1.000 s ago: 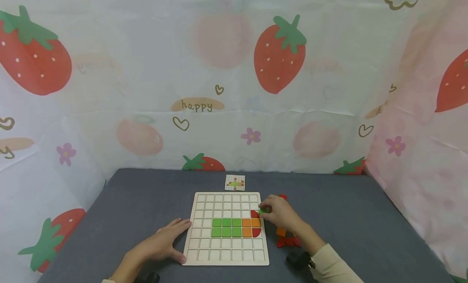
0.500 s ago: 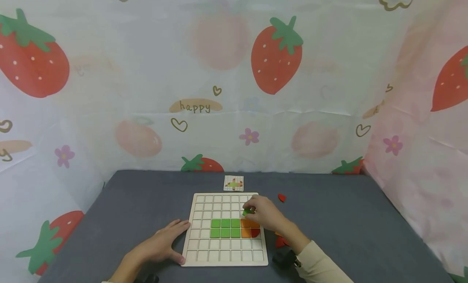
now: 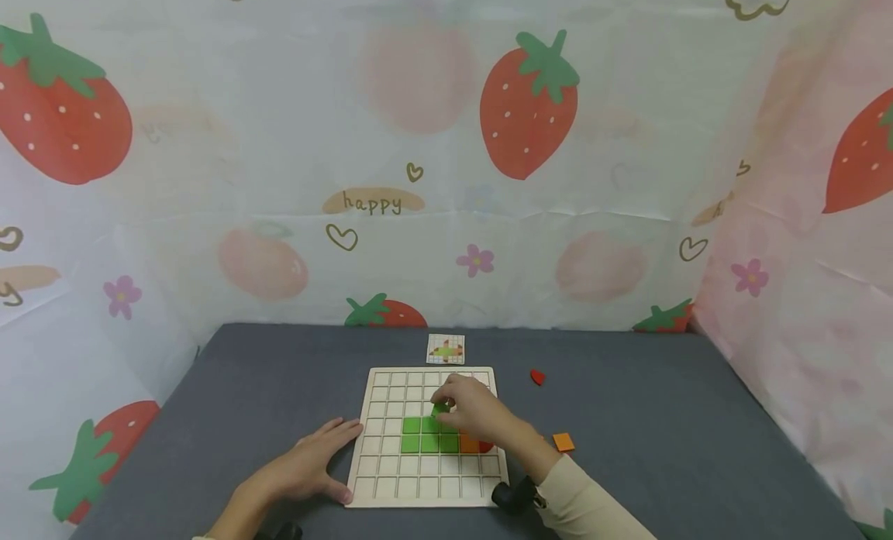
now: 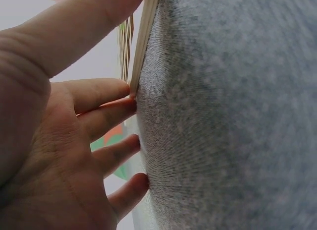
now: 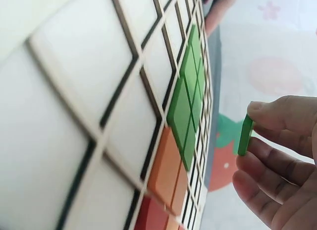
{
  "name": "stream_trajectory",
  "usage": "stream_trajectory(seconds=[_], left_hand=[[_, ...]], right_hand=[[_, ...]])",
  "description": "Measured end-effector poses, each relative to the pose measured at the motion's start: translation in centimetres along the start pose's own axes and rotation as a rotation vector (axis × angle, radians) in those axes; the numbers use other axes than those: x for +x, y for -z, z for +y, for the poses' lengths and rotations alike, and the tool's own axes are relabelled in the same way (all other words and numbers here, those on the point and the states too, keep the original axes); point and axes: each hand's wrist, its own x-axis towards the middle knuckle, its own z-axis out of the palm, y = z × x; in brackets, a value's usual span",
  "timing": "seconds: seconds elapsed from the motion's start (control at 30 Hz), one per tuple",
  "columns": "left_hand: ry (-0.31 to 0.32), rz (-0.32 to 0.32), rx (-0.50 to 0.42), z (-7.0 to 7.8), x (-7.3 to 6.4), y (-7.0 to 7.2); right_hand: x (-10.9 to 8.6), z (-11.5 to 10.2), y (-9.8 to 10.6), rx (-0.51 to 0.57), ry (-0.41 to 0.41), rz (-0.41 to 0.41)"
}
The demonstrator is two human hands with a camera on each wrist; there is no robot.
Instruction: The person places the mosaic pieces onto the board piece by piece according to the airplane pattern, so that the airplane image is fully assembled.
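Note:
A pale wooden grid board (image 3: 387,466) lies on the table, with a block of green square tiles (image 3: 422,443) in its middle cells. Orange tiles (image 3: 470,443) and a rounded red tile (image 3: 486,447) adjoin them on the right, partly covered by my right hand (image 3: 481,408). Between thumb and fingers that hand pinches a green tile (image 5: 245,135), raised above the board just behind the green block. My left hand (image 3: 307,462) touches the board's left edge, thumb and fingers spread, as the left wrist view also shows with the fingertips (image 4: 130,105) at the rim.
Behind the board lies a small pattern card (image 3: 445,349). A red piece (image 3: 537,377) and an orange square tile (image 3: 563,442) sit on the dark table to the right. My right forearm hides part of that area. A printed cloth (image 3: 446,137) hangs behind the table.
My right hand has moved left across the board with the green tile, from the right edge to above the green block. The left hand stays at the board's left edge.

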Motion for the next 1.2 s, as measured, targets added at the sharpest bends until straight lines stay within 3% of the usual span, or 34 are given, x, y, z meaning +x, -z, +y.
stream_trajectory(seconds=[0.6, 1.2], left_hand=[[0.059, -0.022, -0.026, 0.7, 0.0, 0.2], [0.049, -0.024, -0.028, 0.4, 0.1, 0.2]], right_hand=[[1.6, -2.6, -2.2, -0.083, 0.069, -0.067], [3.1, -4.5, -3.7, -0.164, 0.101, -0.110]])
